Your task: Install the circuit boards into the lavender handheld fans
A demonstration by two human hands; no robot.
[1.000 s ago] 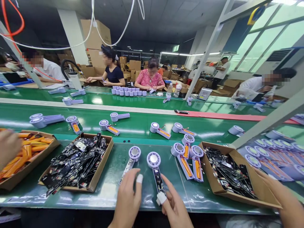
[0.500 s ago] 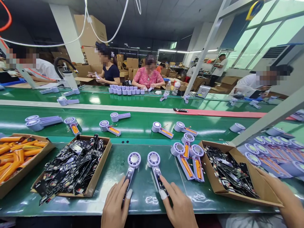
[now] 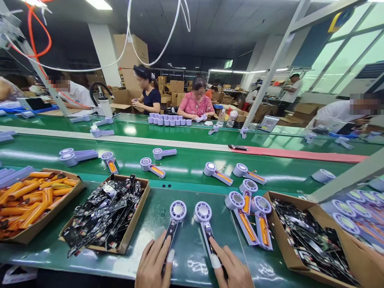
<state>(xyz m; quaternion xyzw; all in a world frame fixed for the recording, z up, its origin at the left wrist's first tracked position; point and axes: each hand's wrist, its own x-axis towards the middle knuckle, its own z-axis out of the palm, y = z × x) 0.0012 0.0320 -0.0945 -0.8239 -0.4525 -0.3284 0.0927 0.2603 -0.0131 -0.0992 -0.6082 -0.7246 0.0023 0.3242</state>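
Trays (image 3: 133, 240) shifted right; batteries (image 3: 33, 208), circuit boards (image 3: 102, 214)

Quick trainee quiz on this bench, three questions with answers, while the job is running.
1. True or false: the right hand touches the handle of a lavender handheld fan.
2. Multiple choice: what fills the far-left cardboard tray? A) orange cylindrical cells B) lavender fan heads C) black circuit boards
3. Fill in the blank: the left hand and the right hand both wear a ____ finger wrap.

Key: 1 true; 2 A; 3 white
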